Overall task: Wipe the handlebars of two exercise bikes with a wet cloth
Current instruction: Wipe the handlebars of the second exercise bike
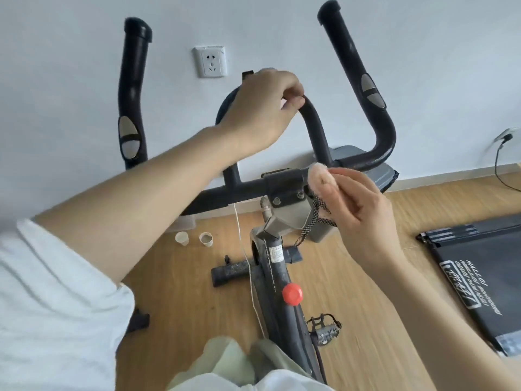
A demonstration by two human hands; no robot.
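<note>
White sleeve (50, 300) fills the near left corner, its bare forearm reaching up to the left hand (262, 108), whose fingers curl tight around the top of the handlebars' (318, 131) centre loop. Just right of the clamp, the right hand (363, 210) pinches a small pinkish cloth (320, 179) between thumb and fingertips, pressing it against the black crossbar. Below, a red knob (292, 294) sits on the bike frame, with two paper cups (194, 239) on the wooden floor (366, 292) beyond
</note>
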